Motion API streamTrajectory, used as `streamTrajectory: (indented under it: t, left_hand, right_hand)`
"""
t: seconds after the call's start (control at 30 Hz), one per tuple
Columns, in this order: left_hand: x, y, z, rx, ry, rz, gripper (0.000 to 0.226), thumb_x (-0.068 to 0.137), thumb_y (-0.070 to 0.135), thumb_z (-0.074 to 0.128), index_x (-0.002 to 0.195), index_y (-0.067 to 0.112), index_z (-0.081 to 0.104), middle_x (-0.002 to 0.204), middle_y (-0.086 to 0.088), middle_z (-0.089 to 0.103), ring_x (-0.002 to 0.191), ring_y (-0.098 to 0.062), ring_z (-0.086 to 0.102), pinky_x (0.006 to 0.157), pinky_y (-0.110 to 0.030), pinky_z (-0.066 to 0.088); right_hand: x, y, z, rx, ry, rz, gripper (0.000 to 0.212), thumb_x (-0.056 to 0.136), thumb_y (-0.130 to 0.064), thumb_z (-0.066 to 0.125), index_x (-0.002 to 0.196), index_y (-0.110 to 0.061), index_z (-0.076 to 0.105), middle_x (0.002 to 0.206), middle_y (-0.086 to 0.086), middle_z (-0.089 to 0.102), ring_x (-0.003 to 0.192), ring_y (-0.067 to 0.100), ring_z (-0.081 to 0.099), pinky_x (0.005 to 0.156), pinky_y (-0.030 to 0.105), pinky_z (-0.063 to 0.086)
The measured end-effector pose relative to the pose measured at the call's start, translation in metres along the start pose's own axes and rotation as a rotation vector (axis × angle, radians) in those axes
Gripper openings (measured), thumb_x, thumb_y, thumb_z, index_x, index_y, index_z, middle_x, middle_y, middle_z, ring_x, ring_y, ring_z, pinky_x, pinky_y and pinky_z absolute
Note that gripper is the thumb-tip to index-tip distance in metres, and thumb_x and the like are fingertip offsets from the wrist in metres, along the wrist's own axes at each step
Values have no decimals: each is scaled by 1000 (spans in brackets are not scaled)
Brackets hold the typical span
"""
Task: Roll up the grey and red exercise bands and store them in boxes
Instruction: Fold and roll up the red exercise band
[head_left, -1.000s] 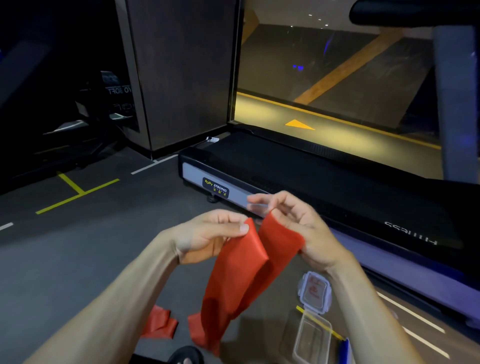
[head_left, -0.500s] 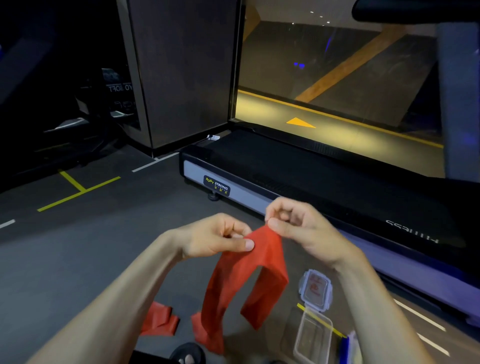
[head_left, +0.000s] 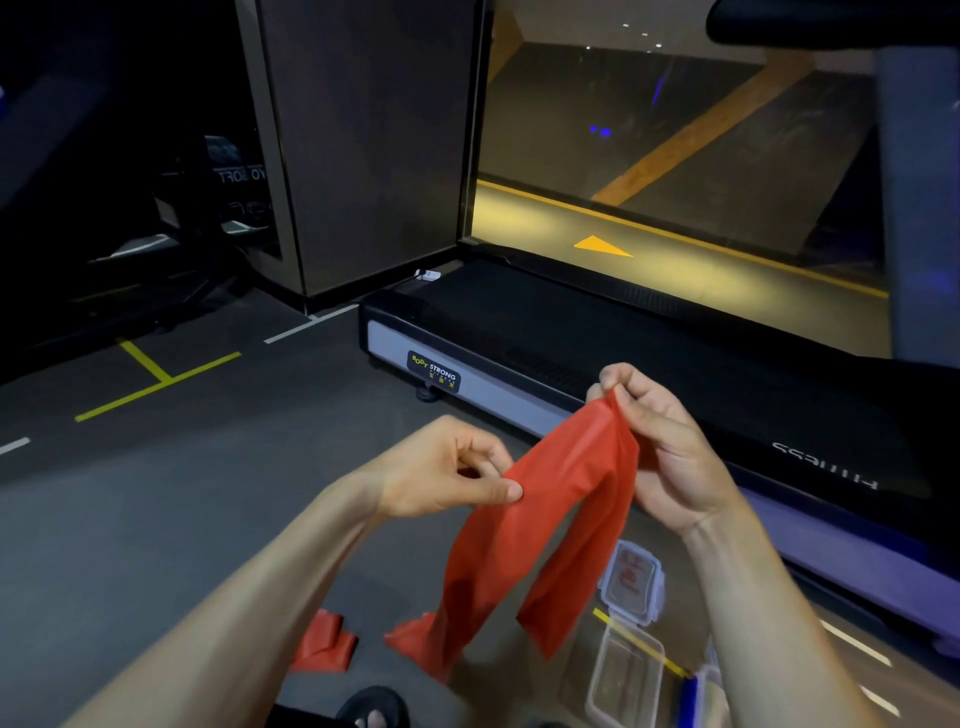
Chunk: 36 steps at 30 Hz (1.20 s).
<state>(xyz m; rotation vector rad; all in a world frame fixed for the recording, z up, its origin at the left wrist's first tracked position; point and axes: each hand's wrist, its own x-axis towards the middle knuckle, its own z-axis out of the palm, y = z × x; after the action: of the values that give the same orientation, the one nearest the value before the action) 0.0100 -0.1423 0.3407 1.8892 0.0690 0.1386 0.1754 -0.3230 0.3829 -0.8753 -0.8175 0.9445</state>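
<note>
A red exercise band (head_left: 550, 525) hangs in an arch between my hands above the dark floor. My right hand (head_left: 660, 441) pinches its top fold with thumb and fingertips. My left hand (head_left: 447, 470) pinches the band's left edge lower down. One tail drops to the floor and bunches at the bottom; the other tail hangs free. A clear plastic box (head_left: 623, 675) lies open on the floor at the lower right, its clear lid (head_left: 631, 579) just behind it. No grey band is in view.
A black treadmill (head_left: 597, 332) runs across the floor right behind my hands. More red band material (head_left: 324, 642) lies on the floor at lower left. A sandalled foot (head_left: 371, 709) shows at the bottom edge. Yellow and white lines mark the floor.
My right hand has risen and moved right, pulling the band's fold up. The hands are farther apart, and the short tail now hangs free and wider from the long one.
</note>
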Motion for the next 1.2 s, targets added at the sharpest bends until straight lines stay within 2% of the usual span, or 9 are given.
streamTrajectory:
  t: [0.13,0.2,0.33,0.43,0.53,0.73,0.97,1.2]
  left_hand:
    - [-1,-2,-3,-14,-40,-31,10,92,20,73,89,11,73,76,-3,71,71,-10,60,73,-27,51]
    - [-2,-2,-4,-15,-45,-40,12,92,22,73,89,11,72,75,-3,70,71,-11,59,73,-28,51]
    - [-3,1,-6,-40,-23,-49,10,87,23,76,87,14,74,76,-5,72,69,-9,60,71,-24,50]
    - [-5,3,-9,-60,-2,-56,7,86,16,77,87,9,75,76,-8,73,69,-9,62,70,-22,51]
    - [-6,3,-10,-54,14,-67,17,83,16,81,88,1,75,81,-15,76,73,-12,66,74,-25,52]
    - [-5,3,-8,-26,26,-40,8,84,17,82,81,13,75,76,-6,76,72,-10,65,72,-25,50]
    - [-5,4,-8,-34,11,-32,7,85,13,80,82,13,74,75,-6,75,69,-10,65,72,-28,51]
    - [-7,2,-13,-28,-50,-64,13,83,32,80,85,20,76,76,-4,72,70,-11,59,71,-27,48]
  right_hand:
    - [-1,-1,1,32,20,4,18,86,-20,74,94,-15,58,75,0,53,62,8,54,58,21,51]
    - [-2,-2,0,39,13,0,21,86,-21,77,94,-15,59,75,1,53,62,8,55,59,21,51]
    - [-5,-3,-4,0,26,-9,13,87,-18,68,94,-14,57,74,1,53,61,8,53,57,21,50]
    - [-7,-3,-10,-42,23,1,26,83,-25,81,94,-15,60,78,2,54,63,9,53,58,22,51]
    - [-8,-3,-13,-77,34,12,36,75,-32,89,94,-16,62,80,4,54,63,10,54,58,22,51]
    - [-8,-3,-11,-60,15,10,30,80,-27,85,94,-15,62,80,4,55,63,9,55,58,22,51]
    - [-8,-3,-10,-40,-11,6,38,77,-29,88,95,-12,60,79,3,57,62,9,57,59,22,53]
    - [-10,-4,-13,-57,-18,13,37,77,-29,88,95,-12,61,80,4,57,63,9,57,58,21,52]
